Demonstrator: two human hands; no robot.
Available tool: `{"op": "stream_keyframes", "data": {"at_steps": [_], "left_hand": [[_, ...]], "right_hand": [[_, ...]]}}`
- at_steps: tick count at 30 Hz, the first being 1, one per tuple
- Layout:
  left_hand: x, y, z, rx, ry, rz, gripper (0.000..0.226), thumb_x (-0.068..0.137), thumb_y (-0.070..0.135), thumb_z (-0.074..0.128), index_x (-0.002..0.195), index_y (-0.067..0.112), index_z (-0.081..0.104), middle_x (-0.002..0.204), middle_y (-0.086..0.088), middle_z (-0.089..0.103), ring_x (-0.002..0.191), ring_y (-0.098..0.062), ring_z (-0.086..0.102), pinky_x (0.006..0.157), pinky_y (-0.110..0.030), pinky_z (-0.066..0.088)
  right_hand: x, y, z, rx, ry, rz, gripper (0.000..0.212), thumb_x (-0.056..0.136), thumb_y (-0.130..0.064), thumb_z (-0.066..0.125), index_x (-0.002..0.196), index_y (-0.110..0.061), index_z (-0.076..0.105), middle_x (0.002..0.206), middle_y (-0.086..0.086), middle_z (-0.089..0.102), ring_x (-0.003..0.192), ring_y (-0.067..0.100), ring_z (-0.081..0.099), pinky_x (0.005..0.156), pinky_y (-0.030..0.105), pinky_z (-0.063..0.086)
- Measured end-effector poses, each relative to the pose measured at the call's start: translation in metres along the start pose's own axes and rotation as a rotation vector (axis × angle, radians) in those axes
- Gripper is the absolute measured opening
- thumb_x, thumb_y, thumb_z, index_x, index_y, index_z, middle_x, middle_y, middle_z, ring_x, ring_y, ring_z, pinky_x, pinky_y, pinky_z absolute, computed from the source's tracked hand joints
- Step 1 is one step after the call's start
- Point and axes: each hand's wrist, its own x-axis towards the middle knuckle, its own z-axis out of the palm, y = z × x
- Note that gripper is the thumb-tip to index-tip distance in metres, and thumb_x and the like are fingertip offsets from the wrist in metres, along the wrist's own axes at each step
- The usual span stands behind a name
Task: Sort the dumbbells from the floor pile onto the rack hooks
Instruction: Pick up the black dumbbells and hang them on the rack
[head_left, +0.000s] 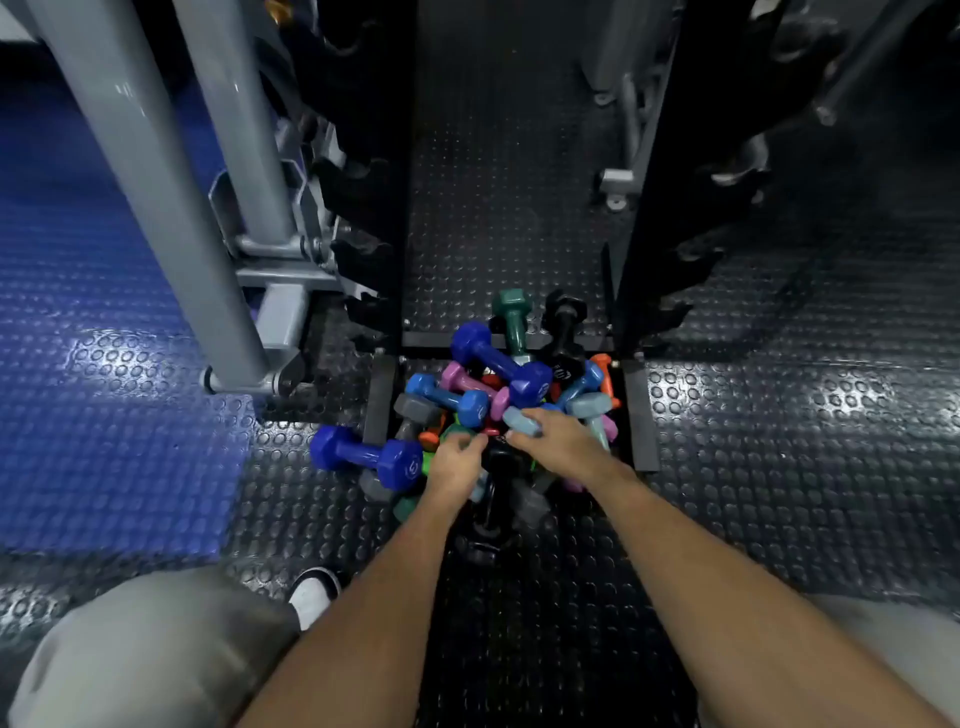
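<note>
Head view: pile (498, 400) of dumbbells on floor between black rack (374, 156) uprights, hooks look bare. Right hand (558, 439) curls fingers round a grey-blue dumbbell (524, 422). Left hand (457, 462) half-curled, reaching into pile; contact unclear. Advice: lift the top piece straight up so neighbours don't roll, match colour pairs

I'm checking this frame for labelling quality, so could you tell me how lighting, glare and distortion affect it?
Head view: the studded floor shows bright glare either side of the pile; the black rack is dark, its hooks barely readable; wide-angle distortion tilts the grey posts; both hands, left and right, look slightly soft.
</note>
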Motion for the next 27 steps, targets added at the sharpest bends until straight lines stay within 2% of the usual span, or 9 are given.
{"op": "stream_keyframes", "data": {"at_steps": [2,4,9,13,15,19,24,26,27], "left_hand": [[0.012,-0.020,0.003,-0.044,0.054,-0.068,0.027,0.101,0.032,0.057,0.113,0.010,0.066,0.105,-0.009,0.066,0.103,-0.028,0.062,0.088,-0.032,0.046],[0.026,-0.046,0.008,-0.090,0.085,-0.177,0.036,0.099,0.034,0.058,0.119,0.005,0.068,0.113,-0.015,0.070,0.107,-0.033,0.064,0.093,-0.036,0.049],[0.040,-0.083,0.018,-0.221,0.141,-0.314,0.030,0.095,0.033,0.062,0.109,0.009,0.071,0.108,-0.013,0.071,0.100,-0.032,0.066,0.093,-0.039,0.054],[0.056,-0.110,0.028,-0.295,0.122,-0.427,0.028,0.093,0.030,0.064,0.102,0.004,0.070,0.099,-0.012,0.071,0.094,-0.033,0.068,0.090,-0.047,0.058],[0.065,-0.118,0.034,-0.352,0.107,-0.482,0.031,0.090,0.029,0.065,0.106,0.003,0.070,0.098,-0.016,0.073,0.092,-0.035,0.071,0.088,-0.049,0.060],[0.095,-0.142,0.053,-0.398,0.081,-0.542,0.041,0.089,0.027,0.065,0.119,-0.001,0.067,0.108,-0.019,0.072,0.097,-0.036,0.070,0.091,-0.051,0.059],[0.071,-0.109,0.047,-0.454,0.019,-0.587,0.028,0.099,0.004,0.049,0.118,-0.008,0.065,0.116,-0.025,0.069,0.105,-0.040,0.067,0.089,-0.047,0.055],[0.070,-0.111,0.044,-0.421,-0.001,-0.656,0.031,0.103,0.007,0.045,0.125,-0.010,0.060,0.126,-0.023,0.064,0.118,-0.042,0.061,0.099,-0.050,0.048],[0.070,-0.112,0.043,-0.407,-0.032,-0.699,0.033,0.104,0.011,0.046,0.124,-0.010,0.061,0.124,-0.020,0.065,0.117,-0.042,0.062,0.101,-0.051,0.048]], "right_hand": [[0.010,0.000,0.013,-0.037,-0.030,-0.001,0.059,0.097,-0.047,0.066,0.149,-0.022,0.053,0.145,0.005,0.058,0.132,0.025,0.055,0.098,0.028,0.040],[0.022,0.004,0.030,-0.096,-0.065,0.005,0.062,0.095,-0.049,0.066,0.150,-0.023,0.053,0.152,0.004,0.052,0.136,0.024,0.052,0.102,0.028,0.040],[0.050,0.009,0.057,-0.146,-0.098,0.056,0.066,0.087,-0.059,0.069,0.146,-0.031,0.056,0.150,0.008,0.044,0.129,0.027,0.056,0.107,0.036,0.047],[0.068,0.015,0.068,-0.218,-0.109,0.113,0.077,0.081,-0.066,0.072,0.147,-0.030,0.052,0.152,0.013,0.038,0.130,0.034,0.054,0.105,0.040,0.049],[0.075,0.016,0.073,-0.237,-0.112,0.128,0.080,0.080,-0.067,0.073,0.146,-0.028,0.052,0.151,0.015,0.036,0.129,0.035,0.054,0.105,0.041,0.050],[0.083,0.018,0.077,-0.255,-0.109,0.133,0.079,0.079,-0.067,0.074,0.144,-0.025,0.054,0.150,0.015,0.033,0.124,0.034,0.056,0.103,0.041,0.052],[0.087,0.020,0.081,-0.274,-0.099,0.144,0.082,0.075,-0.068,0.076,0.141,-0.024,0.053,0.154,0.017,0.024,0.128,0.039,0.052,0.105,0.046,0.051],[0.088,0.020,0.084,-0.287,-0.090,0.153,0.083,0.075,-0.068,0.077,0.140,-0.022,0.053,0.152,0.017,0.025,0.127,0.040,0.051,0.104,0.047,0.052],[0.090,0.020,0.085,-0.300,-0.081,0.156,0.084,0.075,-0.069,0.076,0.140,-0.021,0.052,0.150,0.017,0.027,0.127,0.039,0.052,0.104,0.047,0.052]]}}
